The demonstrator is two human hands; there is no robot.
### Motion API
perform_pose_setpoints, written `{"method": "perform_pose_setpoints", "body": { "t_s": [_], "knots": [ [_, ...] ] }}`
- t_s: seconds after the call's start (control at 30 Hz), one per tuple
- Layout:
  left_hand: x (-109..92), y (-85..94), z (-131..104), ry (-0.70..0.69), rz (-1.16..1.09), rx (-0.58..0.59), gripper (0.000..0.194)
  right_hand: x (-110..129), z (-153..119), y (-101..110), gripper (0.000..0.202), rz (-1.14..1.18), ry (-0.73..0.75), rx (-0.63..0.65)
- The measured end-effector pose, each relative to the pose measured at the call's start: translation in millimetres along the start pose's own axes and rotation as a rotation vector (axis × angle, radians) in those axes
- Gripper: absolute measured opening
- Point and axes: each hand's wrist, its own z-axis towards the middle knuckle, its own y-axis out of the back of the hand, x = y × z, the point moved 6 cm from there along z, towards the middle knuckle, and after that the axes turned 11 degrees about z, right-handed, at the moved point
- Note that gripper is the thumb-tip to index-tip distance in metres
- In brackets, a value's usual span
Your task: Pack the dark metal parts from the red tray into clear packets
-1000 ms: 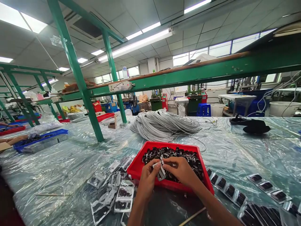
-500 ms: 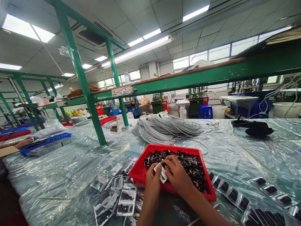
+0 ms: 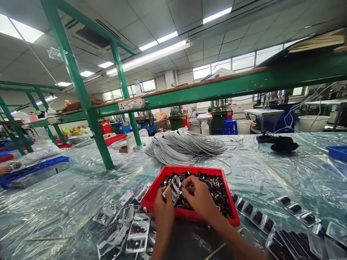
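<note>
Over the near part of a red tray (image 3: 189,214) heaped with small black parts (image 3: 217,187), my left hand (image 3: 165,204) grips a clear plastic blister pack (image 3: 173,191) with dark pieces in it. My right hand (image 3: 196,196) is just right of the pack, its thumb and fingertips pinched together near the pack's edge; what they hold is too small to make out. Left of the tray lies a loose pile of clear packs (image 3: 119,224). Filled packs (image 3: 257,216) are laid out in rows to the right.
Behind the tray lies a large coil of grey cable (image 3: 184,146). A green frame post (image 3: 93,133) rises at the left, joined to a shelf (image 3: 189,95). A blue tray (image 3: 35,168) with a person's hand (image 3: 9,168) is far left. A black object (image 3: 283,146) lies back right.
The view has shifted to the right. The pack in my left hand is now tilted upward with dark pieces showing, and my right hand has moved to its right edge.
</note>
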Motion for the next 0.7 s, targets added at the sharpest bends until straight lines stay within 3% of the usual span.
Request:
{"method": "perform_pose_setpoints", "body": {
  "t_s": [0.07, 0.17, 0.2, 0.27, 0.33, 0.37, 0.53, 0.7],
  "knots": [
    [11, 3.3, 7, 0.091, -0.103, -0.001, 0.047, -6, 6, 12, 0.008, 0.076, -0.051, -0.035],
    [17, -4.4, 9, 0.183, -0.391, 0.073, 0.051, -10, 8, 27, 0.021, -0.095, -0.038, -0.134],
    [17, -8.6, 7, 0.206, -0.466, 0.102, 0.052, -12, 7, 25, 0.023, -0.114, -0.062, -0.11],
    [14, -15.9, 2, 0.224, -0.538, 0.152, 0.052, -19, 3, 11, 0.025, 0.001, -0.175, 0.059],
    [7, -18.8, -2, 0.186, -0.508, 0.198, 0.049, -24, -3, -5, 0.029, 0.166, -0.258, 0.202],
    [4, -19.1, -3, 0.152, -0.467, 0.232, 0.048, -25, -4, -8, 0.028, 0.22, -0.262, 0.213],
    [-11, -18.8, -2, 0.001, -0.273, 0.474, 0.045, -30, 3, 4, 0.027, 0.355, -0.24, 0.098],
    [-24, -13.8, -6, -0.112, -0.262, 0.544, 0.037, -31, 4, 2, 0.039, 0.499, -0.279, 0.112]
  ]
}}
